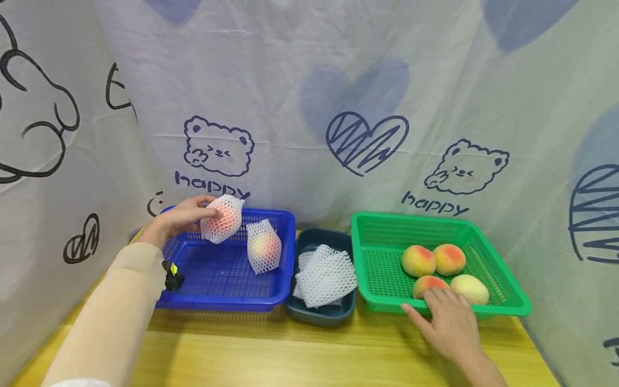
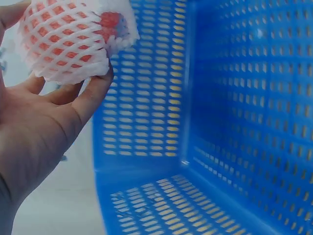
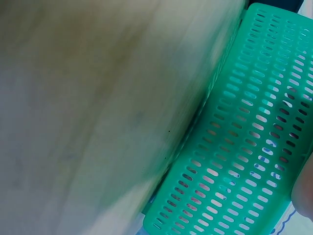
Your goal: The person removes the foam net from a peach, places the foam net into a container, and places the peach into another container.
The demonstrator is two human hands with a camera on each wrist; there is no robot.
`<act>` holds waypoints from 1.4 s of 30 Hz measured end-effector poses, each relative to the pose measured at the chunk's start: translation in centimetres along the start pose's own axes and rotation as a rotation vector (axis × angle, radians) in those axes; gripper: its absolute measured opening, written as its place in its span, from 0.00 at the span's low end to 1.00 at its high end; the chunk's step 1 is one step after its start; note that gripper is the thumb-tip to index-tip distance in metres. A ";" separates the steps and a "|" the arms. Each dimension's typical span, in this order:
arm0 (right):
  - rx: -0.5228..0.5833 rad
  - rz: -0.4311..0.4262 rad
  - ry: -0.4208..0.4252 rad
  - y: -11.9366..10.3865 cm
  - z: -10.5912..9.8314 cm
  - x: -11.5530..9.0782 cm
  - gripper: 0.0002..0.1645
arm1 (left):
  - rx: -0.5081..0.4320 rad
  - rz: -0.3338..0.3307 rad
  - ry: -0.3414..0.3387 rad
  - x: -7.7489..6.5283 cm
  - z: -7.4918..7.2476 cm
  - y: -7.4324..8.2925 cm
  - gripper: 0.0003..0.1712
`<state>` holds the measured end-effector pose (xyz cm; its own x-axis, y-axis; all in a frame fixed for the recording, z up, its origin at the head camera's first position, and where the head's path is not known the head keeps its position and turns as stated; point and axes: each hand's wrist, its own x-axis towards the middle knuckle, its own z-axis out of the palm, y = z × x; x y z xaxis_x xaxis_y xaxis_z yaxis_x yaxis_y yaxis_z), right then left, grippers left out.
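Observation:
My left hand (image 1: 186,216) holds a peach in a white foam net (image 1: 222,219) above the blue basket (image 1: 217,301), thumb on its near side. In the left wrist view, the fingers (image 2: 93,95) reach under the netted peach (image 2: 63,41), with red skin showing through the mesh. My right hand (image 1: 447,322) reaches over the front rim of the green basket (image 1: 387,303). Its fingertips overlap the front peach (image 1: 427,285), while the thumb points left, away from the fruit. The right wrist view catches only a bit of that hand (image 3: 304,196) at the edge.
Another netted peach (image 1: 265,247) lies in the blue basket's right side. Between the baskets, a dark bin (image 1: 319,318) holds several white foam nets (image 1: 326,277). More peaches (image 1: 418,262) sit in the green basket. A printed curtain (image 1: 290,134) hangs behind the wooden table (image 1: 290,355).

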<state>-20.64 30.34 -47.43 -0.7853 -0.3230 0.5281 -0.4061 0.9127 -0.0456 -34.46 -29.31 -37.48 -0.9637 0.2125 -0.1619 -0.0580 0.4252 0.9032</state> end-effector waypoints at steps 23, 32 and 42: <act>-0.003 -0.003 0.028 0.1 0.4 -0.1 0.24 | -0.004 0.502 0.025 -5.4 4.8 6.9 0.35; -0.003 0.009 0.015 0.0 0.1 -0.1 0.24 | -0.046 0.625 -0.087 -8.1 8.2 7.7 0.35; 0.000 -0.002 0.035 0.1 0.3 -0.1 0.23 | -0.013 0.731 -0.170 -10.4 12.4 6.4 0.38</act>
<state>-20.70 30.41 -47.74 -0.7677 -0.3161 0.5575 -0.4077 0.9121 -0.0442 -21.53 -17.89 -34.96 -0.7043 0.5704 0.4226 0.5772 0.1137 0.8086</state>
